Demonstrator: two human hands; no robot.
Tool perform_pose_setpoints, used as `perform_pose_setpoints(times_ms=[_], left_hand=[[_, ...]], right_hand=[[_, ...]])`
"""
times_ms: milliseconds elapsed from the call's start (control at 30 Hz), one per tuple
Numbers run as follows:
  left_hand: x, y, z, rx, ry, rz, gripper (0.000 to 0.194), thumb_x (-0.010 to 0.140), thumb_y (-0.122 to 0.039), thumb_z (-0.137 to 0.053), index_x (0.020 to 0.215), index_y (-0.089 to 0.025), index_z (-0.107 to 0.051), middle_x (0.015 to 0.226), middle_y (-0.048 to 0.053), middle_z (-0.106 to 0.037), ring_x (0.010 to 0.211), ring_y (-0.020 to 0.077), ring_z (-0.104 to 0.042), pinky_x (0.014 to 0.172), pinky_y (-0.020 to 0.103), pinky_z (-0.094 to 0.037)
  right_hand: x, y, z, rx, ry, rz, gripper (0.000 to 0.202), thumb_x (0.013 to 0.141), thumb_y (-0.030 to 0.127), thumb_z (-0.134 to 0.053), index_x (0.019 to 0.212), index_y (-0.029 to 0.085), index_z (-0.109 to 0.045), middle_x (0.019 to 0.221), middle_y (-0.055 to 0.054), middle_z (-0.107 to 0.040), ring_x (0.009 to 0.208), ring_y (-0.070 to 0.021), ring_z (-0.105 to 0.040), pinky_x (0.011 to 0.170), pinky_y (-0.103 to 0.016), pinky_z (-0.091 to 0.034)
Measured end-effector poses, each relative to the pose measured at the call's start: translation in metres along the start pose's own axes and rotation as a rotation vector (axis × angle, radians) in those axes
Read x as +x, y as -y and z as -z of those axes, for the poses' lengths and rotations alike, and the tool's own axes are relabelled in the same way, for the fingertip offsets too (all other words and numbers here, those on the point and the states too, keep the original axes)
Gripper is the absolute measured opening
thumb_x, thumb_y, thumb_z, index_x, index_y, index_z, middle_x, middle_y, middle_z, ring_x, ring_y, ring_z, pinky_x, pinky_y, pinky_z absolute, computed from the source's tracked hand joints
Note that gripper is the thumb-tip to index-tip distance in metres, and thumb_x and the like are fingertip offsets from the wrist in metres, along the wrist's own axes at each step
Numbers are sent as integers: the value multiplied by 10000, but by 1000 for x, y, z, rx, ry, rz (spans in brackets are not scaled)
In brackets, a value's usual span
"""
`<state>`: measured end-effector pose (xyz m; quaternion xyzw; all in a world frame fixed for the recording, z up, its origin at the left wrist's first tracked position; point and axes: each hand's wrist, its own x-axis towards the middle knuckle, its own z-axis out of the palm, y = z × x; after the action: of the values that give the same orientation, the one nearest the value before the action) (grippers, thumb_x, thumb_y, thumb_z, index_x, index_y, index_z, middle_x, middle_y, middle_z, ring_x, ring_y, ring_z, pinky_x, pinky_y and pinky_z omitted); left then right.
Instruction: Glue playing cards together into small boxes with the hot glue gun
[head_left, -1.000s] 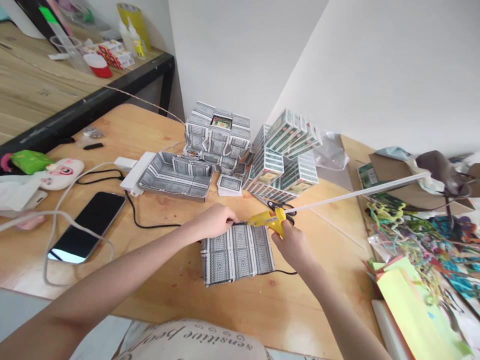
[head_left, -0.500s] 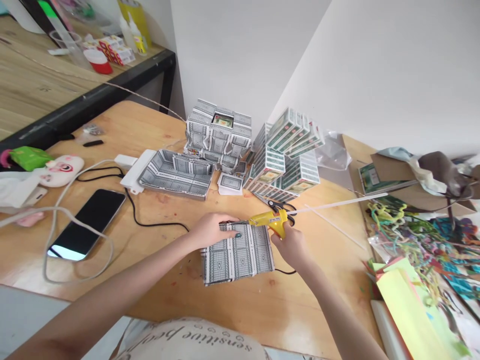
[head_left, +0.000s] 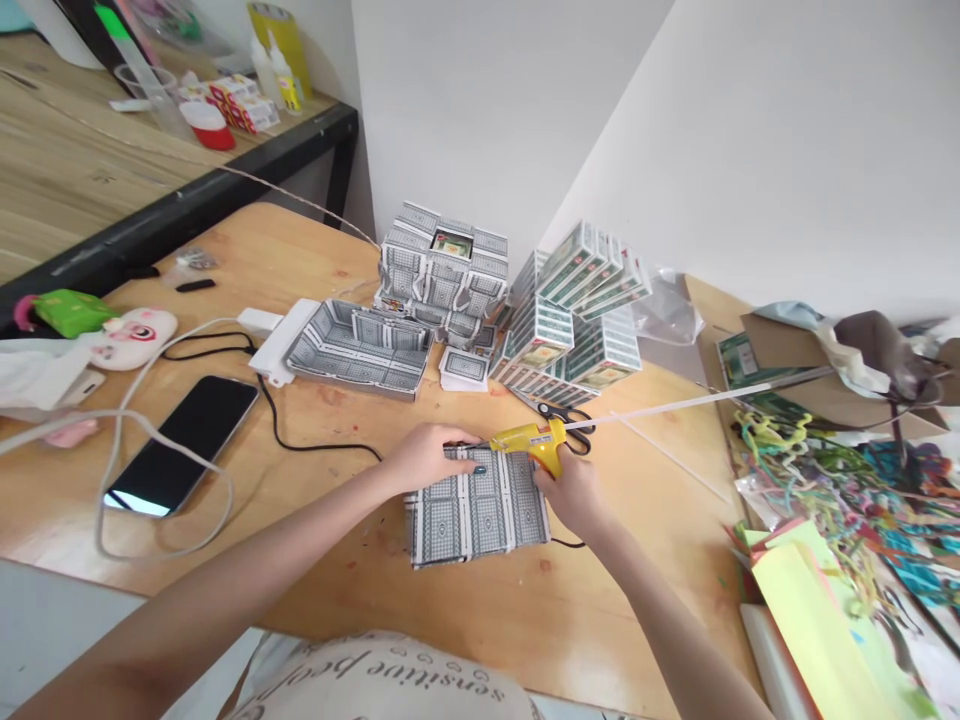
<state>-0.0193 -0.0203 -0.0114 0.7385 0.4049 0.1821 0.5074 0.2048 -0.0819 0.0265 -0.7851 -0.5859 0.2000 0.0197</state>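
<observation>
In front of me on the table lies a box covered in grey-patterned playing cards [head_left: 487, 515]. My left hand [head_left: 427, 460] grips its far left edge, thumb on top and the other fingers along the far side. A yellow hot glue gun [head_left: 529, 440] is held by my right hand [head_left: 574, 490], fingers wrapped round its handle. The gun's nozzle points left, at the box's far edge close to my left fingertips. A long white glue stick [head_left: 675, 403] sticks out of the gun's back. Whether the nozzle touches the box I cannot tell.
Black-handled scissors [head_left: 566, 420] lie just beyond the glue gun. Farther back stand an open card-covered tray [head_left: 360, 350], a larger card-covered box [head_left: 442, 265], a card stack [head_left: 463, 368] and piled card packs [head_left: 570, 320]. A phone [head_left: 184, 445] and cables are left; colourful craft stems [head_left: 847, 480] right.
The glue gun in my right hand has shifted slightly left along the box's far edge. My left hand keeps its grip. The whole view has moved slightly.
</observation>
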Motion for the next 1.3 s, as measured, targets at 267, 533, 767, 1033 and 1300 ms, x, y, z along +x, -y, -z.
perform_pose_setpoints(times_ms=[267, 533, 767, 1033, 1300], left_hand=[[-1, 0, -1, 9, -47, -14, 410, 673, -421, -665, 1026, -212, -658, 1049, 23, -677, 970, 212, -620, 863, 284, -445], [0, 1, -2, 1, -56, -9, 403, 665, -410, -676, 1007, -198, -659, 1039, 39, -680, 965, 216, -620, 858, 298, -448], [0, 0, -4, -17, -86, 34, 366, 638, -392, -700, 944, -196, -654, 994, 36, -690, 922, 215, -627, 822, 305, -466], [0, 1, -4, -39, -83, 48, 368, 627, -424, -702, 914, -198, -650, 983, 41, -688, 913, 218, -627, 812, 315, -473], [1, 3, -5, -38, -88, 65, 384, 616, -451, -697, 899, -196, -646, 975, 45, -688, 906, 221, -629, 809, 311, -474]], right_hand=[[-2, 8, 1, 64, 34, 0, 136, 745, 269, -497, 666, 201, -409, 551, 10, -477, 478, -113, -427, 450, -211, -264], [-1, 5, -5, 106, 33, 25, 136, 734, 258, -477, 662, 208, -374, 570, 8, -469, 500, -122, -436, 457, -218, -286], [-2, 8, -5, 90, 14, 17, 154, 718, 225, -476, 647, 215, -340, 563, 14, -447, 506, -121, -416, 470, -223, -278], [-2, 7, -6, 96, 23, 19, 143, 723, 233, -472, 653, 218, -348, 575, 6, -469, 507, -128, -435, 465, -222, -285], [-5, 11, -6, 66, 12, 16, 100, 721, 236, -488, 675, 203, -405, 567, 0, -488, 494, -126, -444, 458, -218, -291]])
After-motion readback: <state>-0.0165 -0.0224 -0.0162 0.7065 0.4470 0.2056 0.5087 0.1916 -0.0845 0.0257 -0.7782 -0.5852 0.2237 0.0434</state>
